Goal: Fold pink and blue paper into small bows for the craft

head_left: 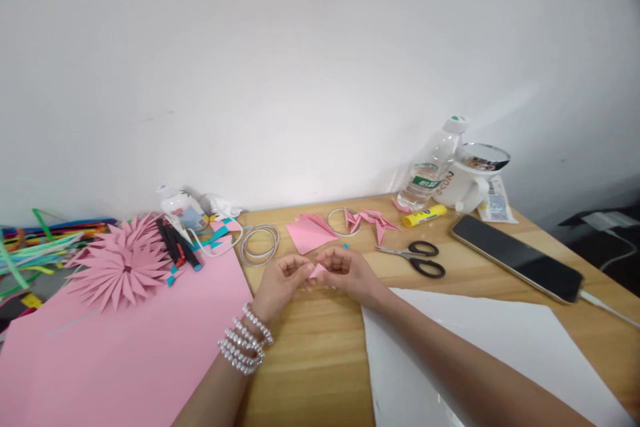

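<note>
Two bare hands met over the middle of a light wood-grain worktop. The left hand and right hand pinched a small folded piece of pink paper between thumbs and fingers. The piece lay directly between the fingertips, touched from both sides, neither hand clearly nearer; it was too small to tell its long axis. Strings of pearly beads circled the left wrist.

Just beyond the hands, towards the far edge, lay pink paper sheets and pointed, folded pink paper shapes, with a thin ring partly under one shape. To the right were open scissors with black handles, and behind them a yellow glue stick.

Near the far right corner stood a clear plastic bottle with a green label and a white mug. A dark-screened phone lay by the right edge, a white cable plugged in. A large white sheet spread under the right forearm.

Left of the hands, a stack of thin hoops lay near a large pink sheet, which bore spiky pink paper rosettes and black markers. Colourful fuzzy stems crowded the far left. A plain pale wall rose behind the far edge.
</note>
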Tool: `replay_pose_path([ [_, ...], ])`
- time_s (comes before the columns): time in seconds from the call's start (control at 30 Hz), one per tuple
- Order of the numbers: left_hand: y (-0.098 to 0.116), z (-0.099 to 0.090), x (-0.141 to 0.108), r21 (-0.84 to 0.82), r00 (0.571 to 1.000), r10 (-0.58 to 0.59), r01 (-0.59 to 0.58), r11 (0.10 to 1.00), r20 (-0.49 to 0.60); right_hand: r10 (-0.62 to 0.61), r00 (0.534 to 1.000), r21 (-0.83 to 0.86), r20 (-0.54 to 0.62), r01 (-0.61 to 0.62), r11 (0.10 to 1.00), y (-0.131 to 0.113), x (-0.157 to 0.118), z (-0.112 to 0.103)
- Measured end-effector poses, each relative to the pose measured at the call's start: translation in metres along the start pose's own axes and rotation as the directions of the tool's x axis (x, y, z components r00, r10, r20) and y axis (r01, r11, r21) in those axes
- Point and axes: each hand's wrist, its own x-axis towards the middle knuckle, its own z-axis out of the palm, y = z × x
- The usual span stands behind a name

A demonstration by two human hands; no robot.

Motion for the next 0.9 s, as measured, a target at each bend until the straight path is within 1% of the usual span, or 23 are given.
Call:
replay_pose_path([
  [0.1, 0.001, 0.002, 0.000, -0.003, 1.000, -0.025, 0.025, 1.000, 0.000, -0.013, 0.999, -0.018, 0.037, 0.014, 1.000, -0.001, 0.000, 0.000],
  [0.2, 0.000, 0.006, -0.001, 0.033, 0.998, -0.031, 0.033, 0.999, -0.048, -0.018, 0.998, -0.046, 0.052, 0.021, 0.999, 0.000, 0.000, 0.002],
  [0.33, -0.004, 0.009, -0.001, 0.060, 0.992, -0.024, 0.032, 0.998, -0.127, -0.029, 0.999, -0.088, -0.018, 0.027, 0.996, 0.002, 0.001, 0.004],
  [0.43, -0.006, 0.008, 0.000, 0.030, 0.995, -0.027, 0.030, 0.999, -0.096, -0.046, 0.998, -0.125, -0.046, 0.040, 0.991, 0.005, 0.002, 0.003],
  [0.53, -0.007, 0.007, 0.001, 0.025, 0.999, -0.005, 0.006, 1.000, -0.043, -0.058, 0.998, -0.111, 0.005, 0.058, 0.992, 0.006, 0.002, 0.001],
  [0.6, -0.008, 0.008, 0.002, 0.029, 0.998, 0.013, -0.011, 1.000, -0.062, -0.054, 0.997, -0.081, 0.049, 0.058, 0.995, 0.005, 0.003, 0.001],
  [0.67, -0.009, 0.009, 0.002, 0.022, 0.995, 0.028, -0.026, 0.999, -0.100, -0.043, 0.997, -0.057, 0.064, 0.046, 0.997, 0.003, 0.003, 0.001],
  [0.73, -0.011, 0.011, 0.002, 0.009, 0.992, 0.046, -0.045, 0.999, -0.116, -0.028, 0.999, -0.053, 0.046, 0.030, 0.998, 0.001, 0.003, 0.001],
  [0.8, -0.013, 0.012, 0.001, 0.014, 0.992, 0.068, -0.067, 0.998, -0.104, -0.019, 1.000, -0.061, 0.013, 0.020, 0.998, -0.001, 0.003, 0.001],
  [0.9, -0.014, 0.013, -0.002, 0.098, 0.989, 0.132, -0.125, 0.987, -0.069, -0.016, 1.000, -0.079, -0.022, 0.014, 0.997, -0.003, 0.002, 0.001],
])
